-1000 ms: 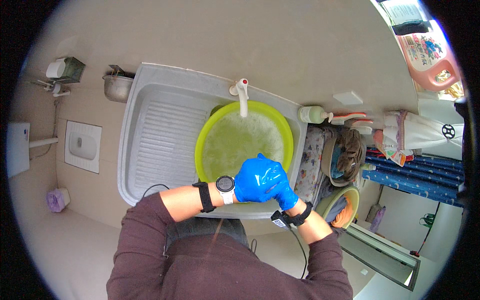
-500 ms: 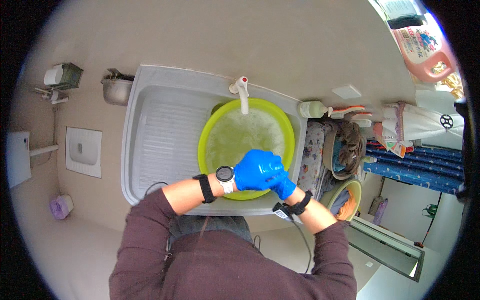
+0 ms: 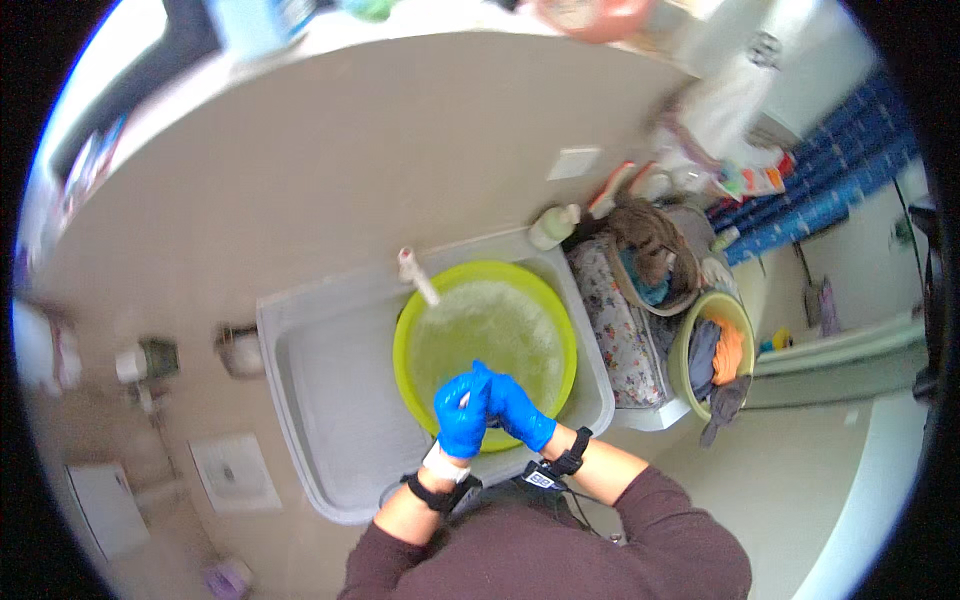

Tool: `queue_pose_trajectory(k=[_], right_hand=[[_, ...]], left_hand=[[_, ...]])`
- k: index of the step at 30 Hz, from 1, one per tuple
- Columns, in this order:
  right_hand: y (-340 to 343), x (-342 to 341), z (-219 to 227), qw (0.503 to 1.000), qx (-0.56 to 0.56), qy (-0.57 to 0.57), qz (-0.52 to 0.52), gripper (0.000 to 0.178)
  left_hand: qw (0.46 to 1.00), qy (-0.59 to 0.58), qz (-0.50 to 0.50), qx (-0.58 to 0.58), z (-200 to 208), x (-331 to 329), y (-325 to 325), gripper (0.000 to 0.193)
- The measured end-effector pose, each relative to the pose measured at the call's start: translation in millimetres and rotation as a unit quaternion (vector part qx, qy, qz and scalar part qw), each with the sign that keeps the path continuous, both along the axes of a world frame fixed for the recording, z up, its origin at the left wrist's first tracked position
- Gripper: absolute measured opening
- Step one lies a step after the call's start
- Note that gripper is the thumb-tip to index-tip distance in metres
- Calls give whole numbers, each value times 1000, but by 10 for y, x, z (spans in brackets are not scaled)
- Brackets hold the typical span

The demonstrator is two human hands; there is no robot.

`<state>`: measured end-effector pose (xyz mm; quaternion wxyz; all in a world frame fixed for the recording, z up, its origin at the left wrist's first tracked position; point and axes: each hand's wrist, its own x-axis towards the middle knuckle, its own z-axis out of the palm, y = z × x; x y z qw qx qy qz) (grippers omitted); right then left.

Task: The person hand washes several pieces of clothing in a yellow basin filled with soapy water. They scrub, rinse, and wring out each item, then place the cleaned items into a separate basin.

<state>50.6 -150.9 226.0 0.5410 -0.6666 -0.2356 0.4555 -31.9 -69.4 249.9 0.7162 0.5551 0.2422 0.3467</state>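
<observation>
Both of my hands wear wet blue rubber gloves and meet over the near part of a lime-green basin (image 3: 404,345) of cloudy, foamy water (image 3: 490,335). My left hand (image 3: 462,412) is closed, its fingers curled and thumb side up. Against it presses my right hand (image 3: 518,410), also closed, the fingers of the two touching. Whatever may be between them is hidden; only a small dark patch shows under the join. The basin sits in the right part of a grey laundry sink (image 3: 345,400), below a white tap (image 3: 418,278).
Right of the sink stand a pale green bottle (image 3: 553,227), a basket of clothes (image 3: 690,285) and a green bucket (image 3: 680,350) with orange and dark clothes. A blue curtain (image 3: 820,210) hangs beyond. At left are a metal bowl (image 3: 240,350) and a squat toilet (image 3: 235,472).
The view has swung and tilted, bringing a shelf into its top. My hands have gone from left over right to side by side, thumbs up, still together above the basin.
</observation>
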Motion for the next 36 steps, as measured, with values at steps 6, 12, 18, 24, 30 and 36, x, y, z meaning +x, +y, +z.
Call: queue_pose_trajectory(k=[6,12,18,24,30,36], right_hand=[[-105,161,688,990,55,80,107,12],[-180,408,774,973,147,-8,176,16],[-125,584,482,980,-48,157,115,55],[-265,288,138,974,113,193,32,59],[-301,-42,-168,983,180,41,-24,56],[-317,-28,-161,982,155,98,-48,49]], left_hand=[[982,-24,-156,107,586,61,-25,30],[965,42,-162,204,760,302,-112,21],[998,17,-49,-21,459,484,2,28],[907,-104,145,-382,87,360,193,46],[876,-37,226,-424,-69,216,-88,45],[895,-101,229,-370,50,258,-250,48]])
